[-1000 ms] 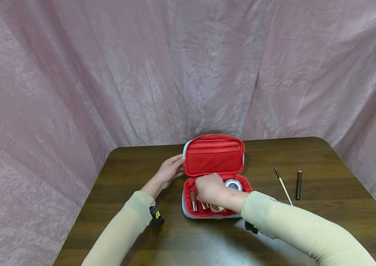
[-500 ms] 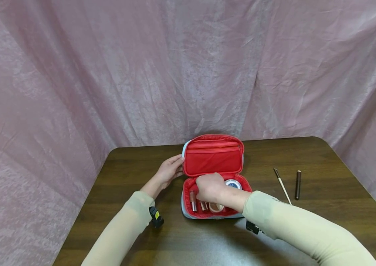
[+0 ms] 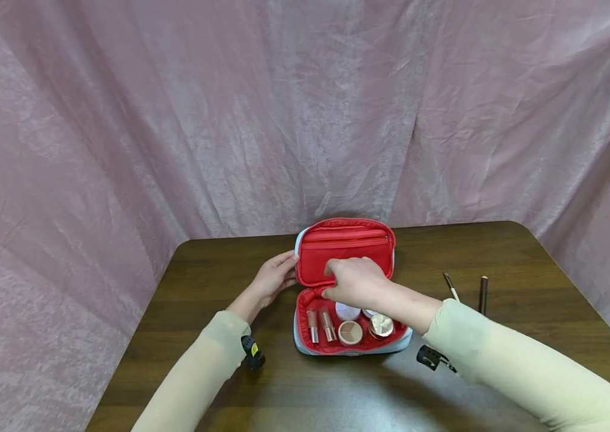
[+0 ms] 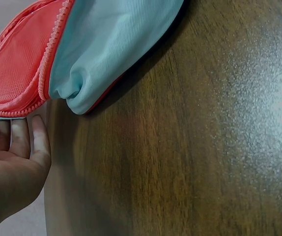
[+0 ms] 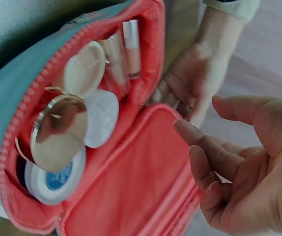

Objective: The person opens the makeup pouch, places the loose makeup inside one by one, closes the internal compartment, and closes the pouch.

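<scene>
A light-blue makeup bag (image 3: 318, 258) with a red lining stands unzipped, its lid raised. My left hand (image 3: 275, 277) holds the lid's left edge, thumb in front and fingers behind (image 4: 20, 140). Over the bag, my right hand (image 3: 358, 282) has its fingers loosely bent and nothing between them. Inside lie two lip gloss tubes (image 3: 312, 327), a round three-pan palette (image 3: 350, 332), a shiny gold compact (image 3: 381, 326) and a pale round item (image 3: 346, 311). A white round container (image 5: 57, 179) with a blue label lies partly under the compact in the right wrist view.
To the right on the wooden table (image 3: 207, 270) lie a thin makeup brush (image 3: 451, 287) and a dark pencil-like stick (image 3: 483, 294), both partly hidden by the right forearm. A pink velvet curtain (image 3: 283, 120) hangs behind the table.
My right hand has risen out of the bag and moved slightly right, its fingers spreading. The pale round item and gold compact now show. The left hand stays at the lid.
</scene>
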Available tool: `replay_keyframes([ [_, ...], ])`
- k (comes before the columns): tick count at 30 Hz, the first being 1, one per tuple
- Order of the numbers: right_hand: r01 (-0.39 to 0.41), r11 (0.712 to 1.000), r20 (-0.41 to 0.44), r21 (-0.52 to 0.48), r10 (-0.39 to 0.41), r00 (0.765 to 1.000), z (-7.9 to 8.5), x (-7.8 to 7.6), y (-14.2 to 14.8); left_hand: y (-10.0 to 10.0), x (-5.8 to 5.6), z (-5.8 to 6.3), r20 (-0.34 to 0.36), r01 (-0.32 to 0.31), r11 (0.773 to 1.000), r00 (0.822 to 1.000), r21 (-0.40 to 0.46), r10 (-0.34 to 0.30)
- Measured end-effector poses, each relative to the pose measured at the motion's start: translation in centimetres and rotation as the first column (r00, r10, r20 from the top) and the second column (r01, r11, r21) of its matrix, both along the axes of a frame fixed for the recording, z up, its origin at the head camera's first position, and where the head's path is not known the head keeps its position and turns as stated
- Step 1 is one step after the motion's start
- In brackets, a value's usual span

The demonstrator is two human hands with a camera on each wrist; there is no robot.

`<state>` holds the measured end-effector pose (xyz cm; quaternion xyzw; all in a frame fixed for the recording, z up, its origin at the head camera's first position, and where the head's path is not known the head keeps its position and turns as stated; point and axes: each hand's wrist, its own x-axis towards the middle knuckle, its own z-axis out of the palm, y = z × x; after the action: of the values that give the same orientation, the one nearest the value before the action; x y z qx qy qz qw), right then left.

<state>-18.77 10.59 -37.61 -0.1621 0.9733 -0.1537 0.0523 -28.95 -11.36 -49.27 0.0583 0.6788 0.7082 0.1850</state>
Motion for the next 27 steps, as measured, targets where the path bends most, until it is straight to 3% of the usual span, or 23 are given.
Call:
replay_keyframes([
  [6,-0.028,0.997,-0.060,-0.076,0.024,0.998,1.6,0.3,2.1,0.1,0.2,0.0,-0.013,0.013,1.000,1.000,0.000,-0.013],
  [13,0.023,0.990,-0.085,-0.138,-0.035,0.996,3.0,0.2,6.0,-0.1,0.0,0.0,0.006,0.004,1.000,1.000,0.012,-0.004],
  [22,0.078,0.990,-0.138,-0.116,-0.094,0.986,3.9,1.0,10.3,-0.2,0.0,0.1,0.005,-0.002,1.000,1.000,-0.002,0.002],
  [27,0.133,0.990,-0.167,-0.049,-0.139,0.976,3.2,1.2,13.5,-0.2,0.0,0.1,-0.006,-0.006,1.000,1.000,-0.002,0.006],
])
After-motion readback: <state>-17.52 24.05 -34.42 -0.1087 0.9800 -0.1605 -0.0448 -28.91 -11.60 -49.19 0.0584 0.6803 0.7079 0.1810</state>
